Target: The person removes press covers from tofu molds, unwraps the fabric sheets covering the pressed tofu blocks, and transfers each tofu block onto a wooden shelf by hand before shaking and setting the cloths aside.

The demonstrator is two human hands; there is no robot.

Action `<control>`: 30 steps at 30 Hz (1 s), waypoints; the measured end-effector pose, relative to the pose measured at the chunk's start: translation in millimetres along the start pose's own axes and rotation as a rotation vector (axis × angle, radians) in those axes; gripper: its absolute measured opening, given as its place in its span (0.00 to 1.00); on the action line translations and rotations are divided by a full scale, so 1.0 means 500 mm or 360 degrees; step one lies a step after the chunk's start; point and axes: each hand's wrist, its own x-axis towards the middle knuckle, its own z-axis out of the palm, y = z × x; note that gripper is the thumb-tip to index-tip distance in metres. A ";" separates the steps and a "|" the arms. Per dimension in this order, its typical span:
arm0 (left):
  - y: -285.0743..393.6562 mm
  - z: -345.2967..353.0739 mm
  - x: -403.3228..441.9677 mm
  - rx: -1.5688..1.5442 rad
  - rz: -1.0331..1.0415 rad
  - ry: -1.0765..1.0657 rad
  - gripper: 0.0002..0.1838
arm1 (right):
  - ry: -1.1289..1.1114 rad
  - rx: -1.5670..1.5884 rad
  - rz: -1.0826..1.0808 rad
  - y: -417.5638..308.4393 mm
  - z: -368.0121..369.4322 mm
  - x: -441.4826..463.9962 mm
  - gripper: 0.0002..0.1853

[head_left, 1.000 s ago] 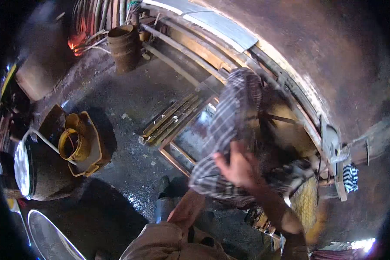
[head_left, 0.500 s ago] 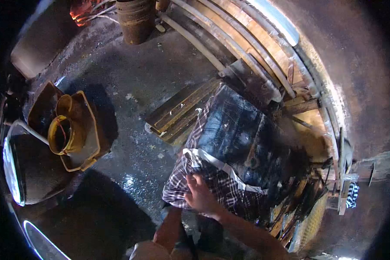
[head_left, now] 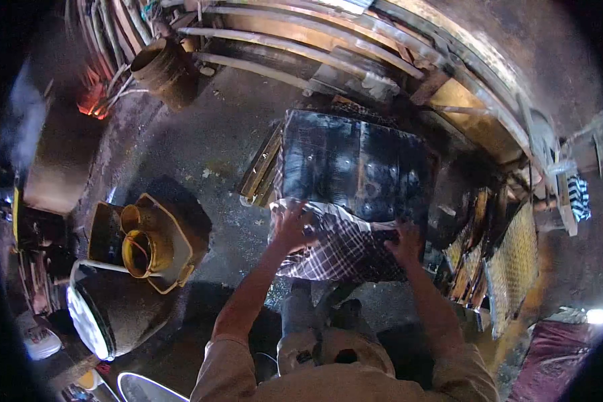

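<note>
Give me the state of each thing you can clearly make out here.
Checked cloth: spread across the dark slab's near part.
Dark slab: partly uncovered, glossy.
Left hand: on the checked cloth, grip unclear.
Right hand: at the checked cloth, grip unclear.
Fire: lit.
Rusty bucket: open-topped.

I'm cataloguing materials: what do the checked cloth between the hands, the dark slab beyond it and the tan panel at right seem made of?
Checked cloth: matte fabric, by its soft folds.
Dark slab: glossy, perhaps coated wood, from sheen and plank-like seams; unsure.
Tan panel: dull, probably woven plant strips, by its plaited texture.
</note>
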 end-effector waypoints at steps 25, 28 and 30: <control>-0.083 0.085 0.081 -0.0946 -0.0480 0.0917 0.22 | -0.0322 0.0103 0.1111 0.383 0.273 -0.405 0.13; -0.054 0.035 0.292 0.0022 -0.0240 0.0405 0.29 | -0.0117 0.0893 0.1124 0.408 0.238 -0.223 0.15; -0.097 0.042 0.428 0.0250 -0.0201 0.0428 0.30 | -0.0083 0.0913 0.1073 0.378 0.214 -0.086 0.18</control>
